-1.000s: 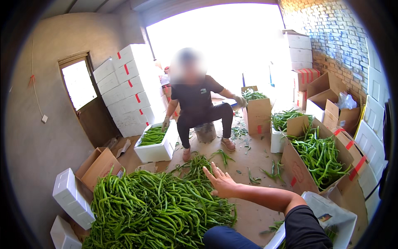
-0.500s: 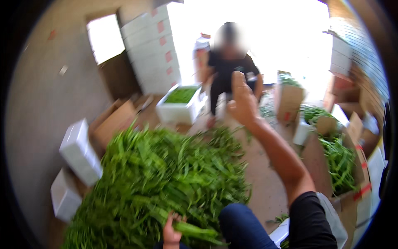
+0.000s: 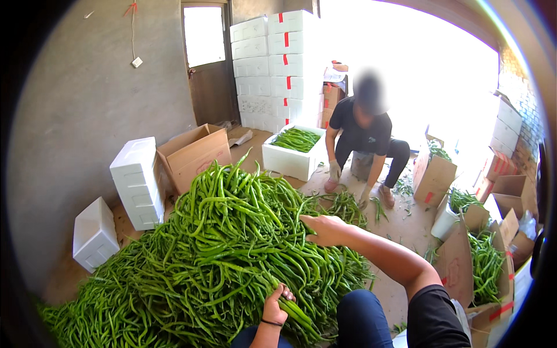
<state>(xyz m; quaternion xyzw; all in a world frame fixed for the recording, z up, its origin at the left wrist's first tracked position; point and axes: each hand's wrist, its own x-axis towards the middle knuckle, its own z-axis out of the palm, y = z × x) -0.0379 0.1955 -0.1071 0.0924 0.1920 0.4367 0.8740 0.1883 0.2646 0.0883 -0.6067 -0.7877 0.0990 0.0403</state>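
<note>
floor (image 3: 411, 227) | heap of green peppers (image 3: 214, 238) | white foam boxes (image 3: 287, 163) | brown cartons (image 3: 203, 159)

One head view, fisheye: looks down and forward from above and behind left hand (image 3: 274, 305) and right hand (image 3: 328, 231); hands close, peppers (image 3: 214, 232) beside them, bright doorway (image 3: 432, 69) far beyond.

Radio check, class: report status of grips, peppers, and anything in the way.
Left grip: closed around green peppers. Right grip: at pepper pile, contact unclear. Co-worker beyond pile, not between grips and peppers.
</note>
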